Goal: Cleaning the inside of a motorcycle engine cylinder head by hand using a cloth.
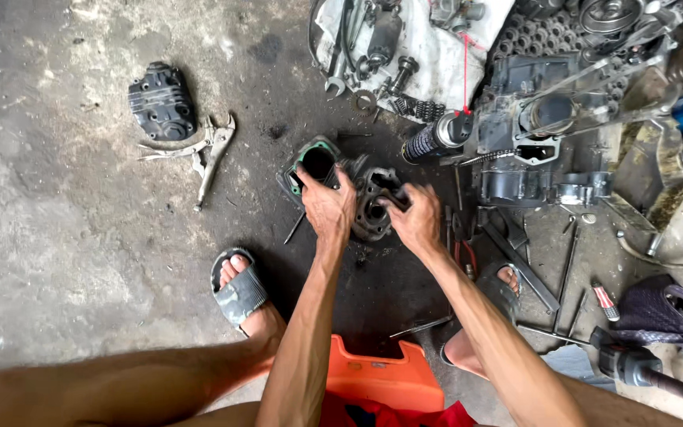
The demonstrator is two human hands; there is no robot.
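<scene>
A dark metal cylinder head (373, 212) rests on the oily concrete floor in front of me. Behind it, to its left, lies a cylinder block with a green gasket (315, 162). My left hand (327, 207) presses on the left side of the cylinder head, between it and the block. My right hand (418, 218) grips a small dark part at the head's right edge. Both forearms reach down from the bottom of the view.
Locking pliers (209, 152) and a black finned cover (161, 103) lie at the left. A spray can (435, 138), an engine case (543, 130) and a cloth with tools (405, 55) sit behind. My sandalled feet (240, 291) flank an orange stool (381, 379).
</scene>
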